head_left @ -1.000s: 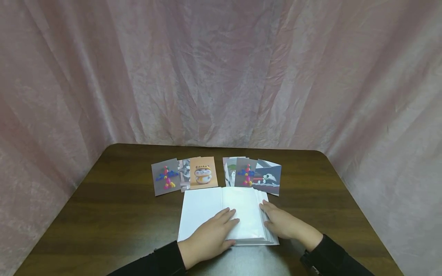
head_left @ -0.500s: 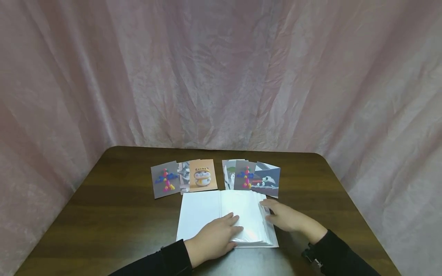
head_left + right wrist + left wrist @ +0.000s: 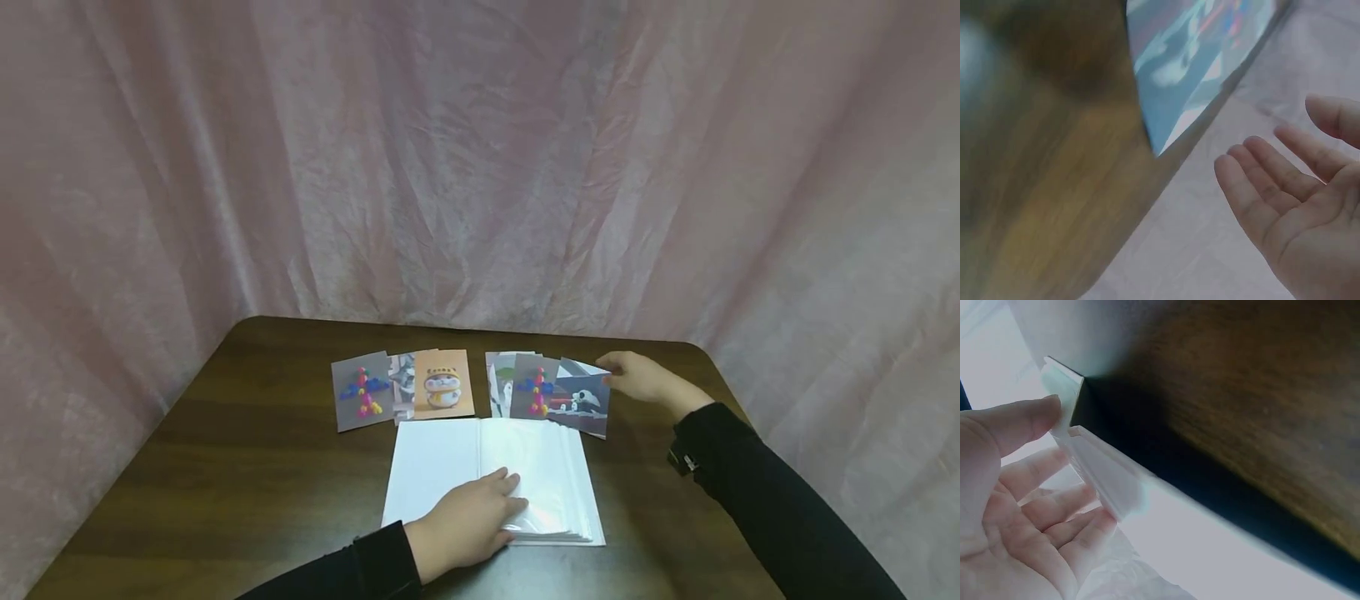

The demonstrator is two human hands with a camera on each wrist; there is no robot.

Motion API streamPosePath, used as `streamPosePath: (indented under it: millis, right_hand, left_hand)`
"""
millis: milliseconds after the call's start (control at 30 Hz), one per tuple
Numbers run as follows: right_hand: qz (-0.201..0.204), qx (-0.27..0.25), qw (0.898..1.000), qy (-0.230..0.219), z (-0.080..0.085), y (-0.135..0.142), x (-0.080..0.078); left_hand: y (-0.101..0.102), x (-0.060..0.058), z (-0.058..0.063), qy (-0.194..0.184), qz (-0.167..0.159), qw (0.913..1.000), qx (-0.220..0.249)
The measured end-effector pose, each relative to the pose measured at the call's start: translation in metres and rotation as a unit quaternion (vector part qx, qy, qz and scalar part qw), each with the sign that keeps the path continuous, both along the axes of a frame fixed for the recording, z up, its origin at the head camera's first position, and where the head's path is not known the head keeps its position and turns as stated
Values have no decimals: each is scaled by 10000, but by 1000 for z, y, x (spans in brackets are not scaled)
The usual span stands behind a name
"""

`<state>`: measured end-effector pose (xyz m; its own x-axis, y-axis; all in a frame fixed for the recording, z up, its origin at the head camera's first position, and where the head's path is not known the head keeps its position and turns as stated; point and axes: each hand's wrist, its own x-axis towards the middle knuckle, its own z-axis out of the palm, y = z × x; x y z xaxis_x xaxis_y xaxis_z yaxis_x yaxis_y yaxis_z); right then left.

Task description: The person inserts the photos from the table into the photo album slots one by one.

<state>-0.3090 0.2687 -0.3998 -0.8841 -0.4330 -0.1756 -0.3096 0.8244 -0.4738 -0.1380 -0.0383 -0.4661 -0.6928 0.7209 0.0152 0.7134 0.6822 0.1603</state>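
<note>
A photo album lies open in the head view, its left side plain white and clear-sleeved pages on the right. My left hand rests on its lower middle, fingers extended; the left wrist view shows the fingers against the album's edge. Beyond the album's right corner, my right hand reaches to a dark photo with a white dog. In the right wrist view the right hand's fingers are loosely extended, with a visible gap to the glossy photo. Contact cannot be told from the head view.
Overlapping photos form two groups behind the album. On the left are a grey toy photo and an orange figurine photo; on the right, another toy photo. A pink curtain hangs behind the brown wooden table.
My right hand has left the album's right page edges and moved up and right to the right-hand photos. My left hand has shifted slightly right and down and stays on the album.
</note>
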Motion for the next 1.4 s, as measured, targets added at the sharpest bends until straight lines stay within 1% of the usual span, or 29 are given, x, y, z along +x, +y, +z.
streamPosePath:
  millis: [133, 200, 300, 367, 433, 567, 733, 867, 967, 1033, 1100, 1233, 1400]
  right_hand:
    - [-116, 394, 9992, 2, -10, 1, -23]
    - [-166, 571, 9982, 63, -20, 1, -32]
    - [-272, 809, 9963, 116, -38, 0, -41]
    - [-319, 911, 9952, 153, -50, -1, -45]
    - [-417, 899, 9950, 112, -59, -2, -45]
    - [-618, 823, 9944, 227, -67, -4, -42]
    - [-931, 722, 9910, 632, -70, -5, -44]
    - [-1202, 336, 9885, 848, -73, -5, -46]
    - [-1289, 67, 9857, 1080, -74, -3, -47]
    - [-1312, -86, 9843, 1176, -71, -1, -48]
    - [-1392, -255, 9832, 1156, -66, 2, -49]
    - [-1526, -553, 9820, 970, -50, 11, -49]
    - [-1522, -862, 9819, 722, -31, 18, -51]
  left_hand:
    - [1, 2, 2, 24, 22, 10000, -24]
    - [1, 2, 3, 51, 19, 10000, -43]
    - [1, 2, 3, 100, 11, 9999, -74]
    - [1, 3, 2, 138, 8, 9999, -68]
    - [1, 4, 2, 156, 6, 9998, -75]
    - [1, 4, 2, 157, -21, 9999, -49]
    - [0, 3, 2, 156, 9, 9999, -48]
    - [-1, 4, 3, 107, -6, 9999, -1]
    - [-1, 4, 3, 77, -16, 10000, 4]
    - [-1, 3, 3, 50, 6, 10000, -18]
    - [-1, 3, 4, 43, 21, 10000, -26]
    - [0, 3, 4, 68, 41, 9999, -70]
    - [0, 3, 4, 123, 24, 9998, -135]
